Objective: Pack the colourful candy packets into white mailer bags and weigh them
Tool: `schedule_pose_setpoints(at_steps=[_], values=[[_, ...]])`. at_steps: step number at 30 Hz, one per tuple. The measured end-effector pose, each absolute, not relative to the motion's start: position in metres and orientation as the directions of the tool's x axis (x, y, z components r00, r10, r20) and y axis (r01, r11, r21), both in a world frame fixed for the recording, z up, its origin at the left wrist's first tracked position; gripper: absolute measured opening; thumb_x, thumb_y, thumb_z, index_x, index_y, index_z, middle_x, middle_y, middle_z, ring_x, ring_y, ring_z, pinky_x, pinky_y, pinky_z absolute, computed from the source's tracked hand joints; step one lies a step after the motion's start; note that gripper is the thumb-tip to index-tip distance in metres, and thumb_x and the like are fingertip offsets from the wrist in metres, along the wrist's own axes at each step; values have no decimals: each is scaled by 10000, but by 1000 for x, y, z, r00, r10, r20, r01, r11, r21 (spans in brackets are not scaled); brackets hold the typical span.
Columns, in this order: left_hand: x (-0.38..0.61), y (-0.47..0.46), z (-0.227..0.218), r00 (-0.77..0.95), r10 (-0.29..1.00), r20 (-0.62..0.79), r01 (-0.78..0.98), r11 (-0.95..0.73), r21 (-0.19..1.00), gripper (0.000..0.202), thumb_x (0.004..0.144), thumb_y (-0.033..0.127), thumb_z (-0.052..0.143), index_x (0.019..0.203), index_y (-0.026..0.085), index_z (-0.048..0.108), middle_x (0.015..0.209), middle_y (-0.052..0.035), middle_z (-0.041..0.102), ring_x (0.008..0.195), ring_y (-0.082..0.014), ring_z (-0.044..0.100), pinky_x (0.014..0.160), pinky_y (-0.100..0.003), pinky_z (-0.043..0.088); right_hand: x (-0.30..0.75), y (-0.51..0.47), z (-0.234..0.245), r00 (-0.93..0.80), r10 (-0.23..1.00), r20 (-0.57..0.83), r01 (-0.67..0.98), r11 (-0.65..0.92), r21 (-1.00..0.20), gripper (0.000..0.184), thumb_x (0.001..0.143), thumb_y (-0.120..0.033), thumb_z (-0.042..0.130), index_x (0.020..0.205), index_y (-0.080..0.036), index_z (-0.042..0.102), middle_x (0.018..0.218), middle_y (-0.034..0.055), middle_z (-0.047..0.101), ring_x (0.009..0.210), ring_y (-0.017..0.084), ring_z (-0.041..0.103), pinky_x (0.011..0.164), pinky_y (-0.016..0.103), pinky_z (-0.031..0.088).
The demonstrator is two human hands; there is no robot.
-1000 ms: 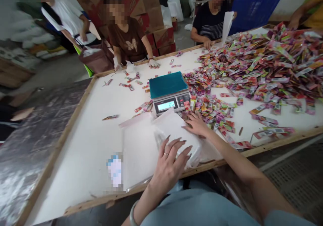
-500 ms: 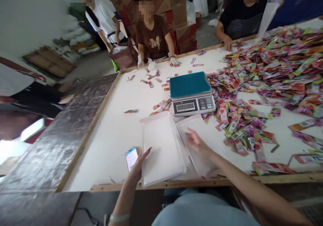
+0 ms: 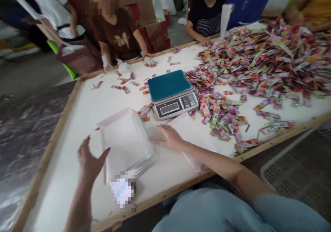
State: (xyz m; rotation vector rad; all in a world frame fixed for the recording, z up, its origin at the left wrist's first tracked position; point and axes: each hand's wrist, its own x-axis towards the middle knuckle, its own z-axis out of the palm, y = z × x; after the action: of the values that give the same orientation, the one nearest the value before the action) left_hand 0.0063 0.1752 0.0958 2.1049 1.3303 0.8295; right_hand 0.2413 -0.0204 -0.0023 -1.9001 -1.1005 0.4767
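A stack of clear plastic bags (image 3: 126, 140) lies on the white table (image 3: 85, 111) in front of me. My left hand (image 3: 90, 157) is open at the stack's left edge, fingers spread. My right hand (image 3: 168, 137) lies flat and open between that stack and a second pile of bags (image 3: 192, 132) to the right. A digital scale (image 3: 172, 92) with a teal platform stands just beyond my right hand. A phone (image 3: 122, 190) lies near the table's front edge, below the stack.
A large heap of colourful sachets (image 3: 258, 63) covers the right half of the table, with a few strays (image 3: 124, 85) at the far left. Other people sit at the far side. Cardboard boxes (image 3: 155, 28) stand behind them. The table has a wooden rim (image 3: 281, 135).
The left hand has left the phone and spread at the bag stack's left edge. The right hand has moved left onto the gap between the two piles. The camera view swung.
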Motion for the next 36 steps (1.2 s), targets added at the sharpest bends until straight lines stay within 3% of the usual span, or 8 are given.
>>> schedule_pose_setpoints(at_steps=[4,7,12,18,23,26,31,36], values=[[64,82,58,766,615,188,324,-622,713,309,987,437,548,1234,289,659,1228,-60,737,1006,-247,751,805,-412,648,276,-129,-52,676,731,93,599,-471,-648,683,895,-448,742,1492,-220,503,1617,179,455,1542,470,305,1246,623,317],[139,22,6,906,409,106,265,-746,611,335,979,317,545,1279,193,629,1339,-167,688,1271,-305,659,998,-464,589,305,-187,-79,768,619,165,589,-581,-561,666,933,-525,640,1511,-233,481,1588,181,485,1519,432,373,1227,620,345],[216,29,-35,847,529,-58,526,-816,241,599,810,381,810,1279,94,574,1303,-261,644,1290,-444,594,1054,-585,480,403,-211,-88,966,154,206,237,-845,-480,967,927,-697,522,1572,-5,324,1622,394,291,1529,611,147,1113,873,157],[208,86,9,871,459,-171,469,-883,16,445,823,221,775,1236,136,633,1269,-222,681,1268,-446,597,1116,-623,390,464,-220,-72,729,683,-47,598,-668,-444,828,905,-608,661,1554,-137,456,1621,229,429,1533,497,284,1221,620,288],[224,37,18,914,391,106,369,-912,181,273,989,259,584,1222,125,632,1226,-211,685,1055,-326,709,925,-455,546,448,-283,-57,790,606,94,565,-660,-495,626,975,-448,592,1521,-161,480,1416,201,584,1294,377,555,1073,494,468],[255,-35,0,963,271,-13,256,-893,370,277,1064,331,471,1130,139,658,934,-128,736,726,-224,713,683,-338,550,431,-302,-51,790,604,102,589,-703,-399,439,965,-384,594,1345,-168,634,1274,182,617,1193,370,572,1012,493,487],[286,-104,-29,998,-19,64,-41,-929,367,540,884,336,793,1367,195,598,1351,-186,647,1245,-352,637,1007,-477,523,416,-266,-46,648,762,21,717,-600,-355,449,939,-320,651,1350,-144,605,1304,189,602,1214,359,561,1058,494,459],[266,-101,-48,987,-154,51,-162,-943,290,540,863,205,803,1363,205,600,1317,-149,676,1204,-338,664,991,-479,541,413,-239,-47,572,803,-170,732,-592,-337,381,867,-149,676,1237,-105,598,1210,203,666,1140,345,616,1013,466,483]])
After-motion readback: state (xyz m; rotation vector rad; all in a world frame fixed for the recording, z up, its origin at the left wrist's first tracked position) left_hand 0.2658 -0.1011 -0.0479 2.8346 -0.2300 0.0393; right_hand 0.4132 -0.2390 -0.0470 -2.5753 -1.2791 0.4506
